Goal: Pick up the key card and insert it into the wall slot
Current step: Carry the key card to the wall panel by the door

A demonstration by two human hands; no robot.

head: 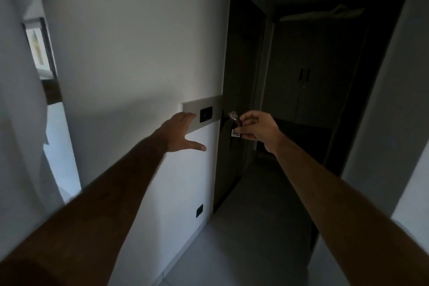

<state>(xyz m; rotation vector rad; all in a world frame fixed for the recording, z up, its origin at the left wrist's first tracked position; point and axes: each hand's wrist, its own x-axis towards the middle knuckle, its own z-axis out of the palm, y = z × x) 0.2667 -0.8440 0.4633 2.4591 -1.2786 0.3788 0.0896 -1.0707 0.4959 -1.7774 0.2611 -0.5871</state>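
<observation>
A grey metal wall plate (210, 102) carries a small black slot unit (206, 114). My left hand (183, 131) lies flat against the wall with fingers spread, its fingertips on the plate just left of the slot unit. My right hand (258, 126) is pinched on a small key tag (235, 123) with a pale clear top and a white label hanging below. It holds the key tag to the right of the plate, in front of the dark door edge. The tag does not touch the slot unit.
A dark door (241, 76) stands open right of the plate, with a black handle (224, 121) near the tag. Beyond is a dim hallway with dark cabinet doors (304, 90). A black socket (199, 210) sits low on the white wall. At left is a bright opening (40, 53).
</observation>
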